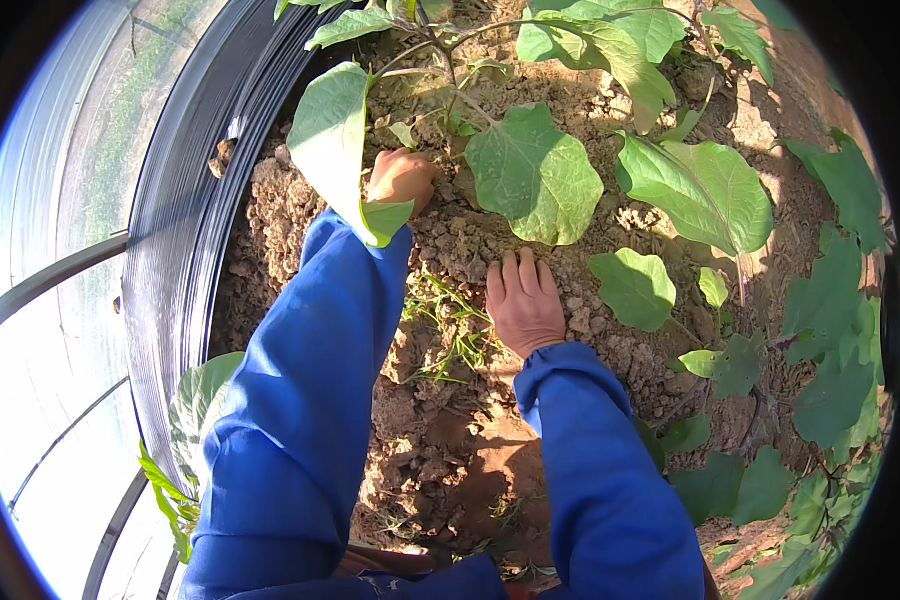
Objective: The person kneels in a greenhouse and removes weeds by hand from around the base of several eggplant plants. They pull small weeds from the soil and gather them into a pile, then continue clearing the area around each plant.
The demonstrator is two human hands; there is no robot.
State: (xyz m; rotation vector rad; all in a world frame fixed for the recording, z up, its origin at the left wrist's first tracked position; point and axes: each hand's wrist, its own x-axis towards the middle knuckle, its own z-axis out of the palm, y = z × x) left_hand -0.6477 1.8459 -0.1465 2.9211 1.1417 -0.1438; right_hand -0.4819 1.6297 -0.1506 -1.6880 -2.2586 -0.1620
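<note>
My left hand (403, 180) is down at the soil near the base of an eggplant plant (441, 56). Its fingers are curled and turned away, so I cannot see whether they grip anything. A large folded leaf (334, 135) covers part of the wrist and sleeve. Palm down on the crumbly brown soil (450, 244), my right hand (525, 300) has its fingers extended and slightly spread. Just beyond its fingertips hangs a broad eggplant leaf (536, 176). Thin green weeds (457, 337) grow from the ground between my two forearms.
Dark plastic film (195, 172) runs along the left edge of the bed. Beyond it are clear greenhouse sheeting (45, 420) and a curved support pole (52, 285). More eggplant leaves (697, 191) spread to the right, and another leafy plant (206, 412) stands by my left elbow.
</note>
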